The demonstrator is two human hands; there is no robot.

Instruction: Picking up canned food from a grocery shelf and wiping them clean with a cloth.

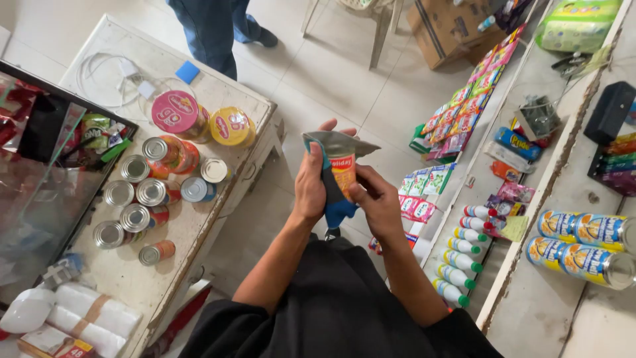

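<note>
My left hand (309, 182) grips a tin can (343, 169) with an orange label, held up in front of me with its grey lid showing. A blue cloth (335, 199) lies between the can and my fingers and hangs down below it. My right hand (377, 199) presses the cloth against the can's side from the right. Both hands are above the tiled floor, between a white table and a shelf.
Several tin cans (142, 199) and two round tubs, pink (175, 111) and yellow (230, 124), stand on the white table (199, 86) at left. Shelves (530, 199) at right hold bottles, packets and cans. A person in jeans (212, 30) stands beyond the table.
</note>
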